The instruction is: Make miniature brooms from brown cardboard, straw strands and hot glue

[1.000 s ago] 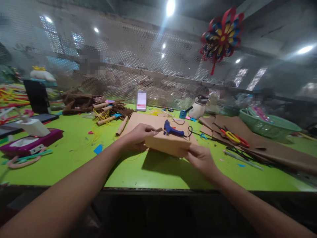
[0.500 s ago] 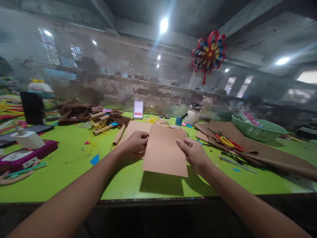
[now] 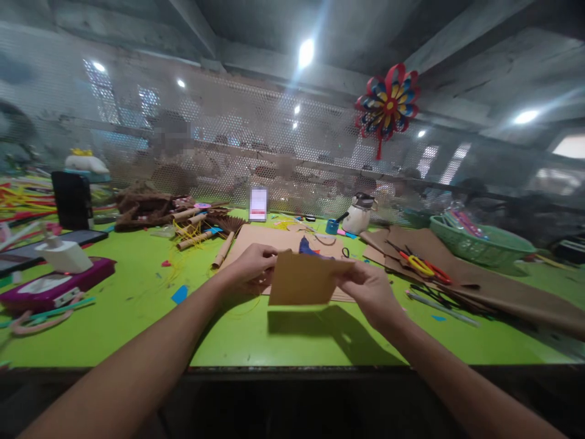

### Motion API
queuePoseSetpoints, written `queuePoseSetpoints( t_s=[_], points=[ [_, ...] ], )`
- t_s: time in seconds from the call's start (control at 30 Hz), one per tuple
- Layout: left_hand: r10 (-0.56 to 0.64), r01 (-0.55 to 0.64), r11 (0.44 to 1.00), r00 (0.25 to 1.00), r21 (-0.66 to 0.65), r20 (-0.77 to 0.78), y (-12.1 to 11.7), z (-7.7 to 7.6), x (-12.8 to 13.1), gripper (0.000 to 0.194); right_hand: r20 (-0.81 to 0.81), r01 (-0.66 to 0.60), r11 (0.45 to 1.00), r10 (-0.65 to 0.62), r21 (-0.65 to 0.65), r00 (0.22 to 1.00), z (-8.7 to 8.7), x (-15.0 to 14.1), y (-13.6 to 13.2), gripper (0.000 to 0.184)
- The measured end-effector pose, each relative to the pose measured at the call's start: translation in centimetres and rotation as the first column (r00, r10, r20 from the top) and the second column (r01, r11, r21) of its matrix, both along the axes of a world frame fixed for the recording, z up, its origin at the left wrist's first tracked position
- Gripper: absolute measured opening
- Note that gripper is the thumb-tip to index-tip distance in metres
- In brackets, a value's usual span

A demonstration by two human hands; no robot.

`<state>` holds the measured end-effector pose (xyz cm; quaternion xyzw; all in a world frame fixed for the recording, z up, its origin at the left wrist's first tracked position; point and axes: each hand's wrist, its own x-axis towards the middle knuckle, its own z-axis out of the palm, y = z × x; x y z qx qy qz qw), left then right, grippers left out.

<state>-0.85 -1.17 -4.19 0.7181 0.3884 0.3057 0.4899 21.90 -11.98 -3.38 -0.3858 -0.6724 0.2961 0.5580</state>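
Between my two hands a piece of brown kraft paper [image 3: 299,280] is held tilted above the green table, its shadow falling below it. My left hand [image 3: 256,265] pinches its left edge, and my right hand [image 3: 365,283] grips the right edge with the thumb near the upper corner. Behind it lies a larger brown sheet [image 3: 256,238] flat on the table. A small dark blue item [image 3: 307,246] shows just over the paper's top edge; its kind is partly hidden. Black scissor handles [image 3: 346,252] poke out at the sheet's right side.
Scissors with yellow and red handles [image 3: 425,266] lie on brown paper [image 3: 443,253] at right, before a green basket [image 3: 479,241]. Paper rolls [image 3: 194,231], a phone [image 3: 258,203], a blue pot [image 3: 332,226] and a purple power strip [image 3: 59,286] stand around. The table's front edge [image 3: 292,367] is close.
The held paper has tipped from facing me nearly flat-on to a steeper, foreshortened angle. The dark blue item and more of the sheet behind have come into sight.
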Motion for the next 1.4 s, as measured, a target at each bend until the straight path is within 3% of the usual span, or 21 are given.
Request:
queuePoseSetpoints(
  t_s=[0.07,0.13,0.2,0.3,0.47,0.6,0.73,0.9,1.0,1.17,1.3,1.4],
  points=[
    [0.033,-0.032,0.999,0.999,0.017,-0.042,-0.3,0.3,0.0,0.033,0.142,0.025,0.962,-0.066,0.273,0.988,0.7,-0.1,-1.2,0.008],
    [0.040,-0.040,0.999,0.998,0.006,-0.057,-0.6,0.5,0.1,0.036,0.260,-0.002,0.873,-0.143,0.488,0.955,1.2,-0.4,-2.4,0.013],
    [0.048,-0.048,0.999,0.997,0.006,-0.060,-0.7,0.6,0.3,0.037,0.324,-0.009,0.800,-0.233,0.599,0.917,1.5,-0.5,-3.4,0.018],
    [0.060,-0.058,0.998,0.995,0.031,-0.076,-0.7,0.6,0.3,0.038,0.358,0.002,0.770,-0.300,0.638,0.884,1.2,-0.4,-4.1,0.020],
    [0.022,-0.023,1.000,0.999,-0.009,-0.049,-0.4,0.1,0.0,0.041,0.368,0.055,0.758,-0.378,0.650,0.850,-0.5,0.8,-3.9,0.028],
    [0.037,-0.032,0.998,0.994,0.047,-0.107,0.1,-0.3,0.0,0.038,0.482,0.020,0.740,-0.458,0.672,0.747,-1.8,1.6,-3.7,0.028],
    [0.032,-0.019,0.995,0.991,0.097,-0.129,0.5,-0.2,0.3,0.037,0.659,-0.071,0.792,-0.450,0.606,0.603,-2.5,1.1,-3.7,0.023],
    [0.009,0.014,0.986,0.991,0.166,-0.134,-0.2,0.2,0.7,0.035,0.832,-0.193,0.863,-0.353,0.466,0.428,-2.9,-1.9,-3.1,0.016],
    [-0.053,0.078,0.979,0.989,0.186,-0.138,-0.8,0.2,1.0,0.037,0.878,-0.230,0.888,-0.298,0.399,0.374,-3.2,-3.4,-2.0,0.013],
    [-0.137,0.218,0.932,0.952,0.291,-0.274,-1.5,1.1,1.8,0.034,0.893,-0.224,0.922,-0.208,0.315,0.399,-3.4,-3.8,-0.9,0.014],
    [-0.164,0.376,0.857,0.848,0.353,-0.504,-3.3,2.6,2.0,0.030,0.854,-0.222,0.939,-0.121,0.264,0.505,-2.9,-3.1,-1.7,0.017],
    [-0.158,0.428,0.824,0.803,0.371,-0.575,-5.4,2.7,1.1,0.027,0.811,-0.269,0.938,-0.020,0.217,0.585,-2.8,-2.1,-2.5,0.018]
  ],
)
